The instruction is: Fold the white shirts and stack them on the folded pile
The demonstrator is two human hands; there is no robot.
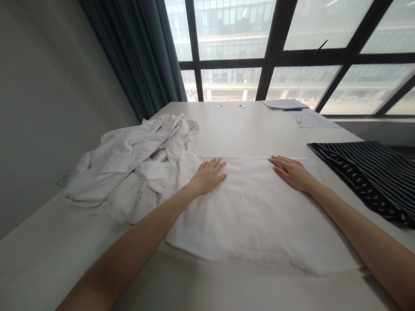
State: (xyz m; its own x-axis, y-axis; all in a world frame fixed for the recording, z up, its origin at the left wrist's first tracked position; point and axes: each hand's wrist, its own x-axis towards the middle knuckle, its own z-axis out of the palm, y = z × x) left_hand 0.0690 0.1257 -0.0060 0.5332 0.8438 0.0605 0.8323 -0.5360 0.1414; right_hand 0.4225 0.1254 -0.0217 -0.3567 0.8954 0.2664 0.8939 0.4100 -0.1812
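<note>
A white cloth garment [249,216] lies spread on the white table in front of me, its near edge slightly wavy. My left hand [207,176] rests palm down on its upper left part, fingers stretched out. On the upper right part lies my right hand [291,172], also flat, with its fingertips close to the far edge. Neither hand grips the fabric. The garment's left side touches a crumpled heap of white cloth [129,151]. I cannot tell from this view what kind of garment it is.
Black-and-white striped fabric [372,172] lies at the table's right edge. Papers [285,104] and a blue pen [292,109] are at the far right of the white table [246,129]. A dark curtain [145,52] hangs by the window behind; a wall stands left.
</note>
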